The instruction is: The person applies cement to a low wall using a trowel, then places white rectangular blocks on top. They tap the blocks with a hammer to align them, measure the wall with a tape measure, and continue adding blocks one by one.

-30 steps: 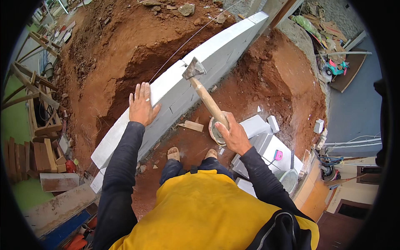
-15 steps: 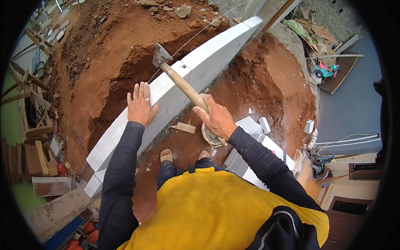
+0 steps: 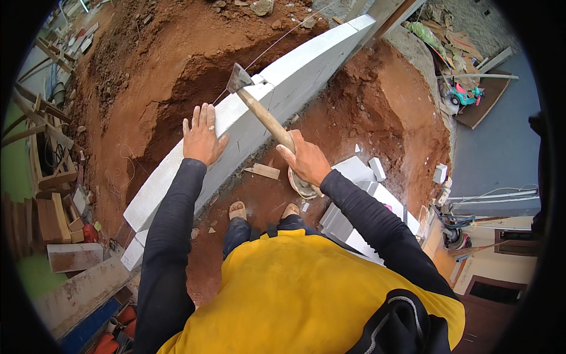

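A low wall of white lightweight blocks [image 3: 306, 65] runs diagonally from the lower left to the upper right. My left hand [image 3: 203, 135] lies flat on its top face, fingers stretched out toward the far edge. My right hand [image 3: 308, 158] is wrapped round the wooden handle of a hatchet [image 3: 265, 115]. The metal head [image 3: 239, 78] is over the wall's far top edge, beside a small notch at a block joint. Whether the head touches the block, I cannot tell. A thin string line [image 3: 277, 41] stretches along the wall's far side.
Beyond the wall lies a trench with a red soil bank [image 3: 147, 76]. Near my feet are a bucket [image 3: 302, 186], a wood offcut [image 3: 263, 171] and stacked white blocks [image 3: 354, 171]. Timber pieces [image 3: 59, 218] crowd the left; a toy vehicle [image 3: 464, 95] stands at right.
The hatchet head has shifted slightly right and toward me relative to the wall, closer to the notch. My left hand stays flat on the blocks. The whole view has shifted a little.
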`<state>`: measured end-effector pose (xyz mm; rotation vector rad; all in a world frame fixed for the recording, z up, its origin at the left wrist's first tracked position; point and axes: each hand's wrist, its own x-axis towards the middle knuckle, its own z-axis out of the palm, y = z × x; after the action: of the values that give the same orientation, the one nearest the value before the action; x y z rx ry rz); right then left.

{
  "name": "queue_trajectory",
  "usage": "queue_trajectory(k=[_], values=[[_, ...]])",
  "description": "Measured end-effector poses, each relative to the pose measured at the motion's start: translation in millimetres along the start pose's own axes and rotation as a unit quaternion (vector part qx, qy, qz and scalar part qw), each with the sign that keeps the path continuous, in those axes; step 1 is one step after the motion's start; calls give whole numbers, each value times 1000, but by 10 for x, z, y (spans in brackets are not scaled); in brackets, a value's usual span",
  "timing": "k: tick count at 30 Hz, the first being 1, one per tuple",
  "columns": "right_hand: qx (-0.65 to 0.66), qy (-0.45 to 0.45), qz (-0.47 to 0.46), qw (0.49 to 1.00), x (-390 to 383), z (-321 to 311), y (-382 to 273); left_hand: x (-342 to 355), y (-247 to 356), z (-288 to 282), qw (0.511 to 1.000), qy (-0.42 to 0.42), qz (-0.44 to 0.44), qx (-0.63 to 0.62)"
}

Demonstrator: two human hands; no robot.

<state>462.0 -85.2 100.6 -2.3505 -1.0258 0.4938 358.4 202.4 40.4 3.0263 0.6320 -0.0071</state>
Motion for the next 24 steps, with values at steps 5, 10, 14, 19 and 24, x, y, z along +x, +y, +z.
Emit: queue_trajectory(k=[5, 10, 14, 19, 24], values=[[-34, 40, -21, 998, 7, -43, 2, 1, -48, 25, 1000, -7, 7, 5], [-59, -38, 46, 996, -10, 100, -177, 7, -18, 51, 1000, -11, -3, 29], [5, 3, 98, 995, -96, 152, -240, 29, -206, -81, 996, -48, 47, -54], [130, 104, 135, 977, -532, 474, -133, -495, -1423, -664, 980, -83, -16, -183], [97, 81, 84, 988, -623, 616, -299, -1776, -2003, -756, 961, -244, -60, -115]])
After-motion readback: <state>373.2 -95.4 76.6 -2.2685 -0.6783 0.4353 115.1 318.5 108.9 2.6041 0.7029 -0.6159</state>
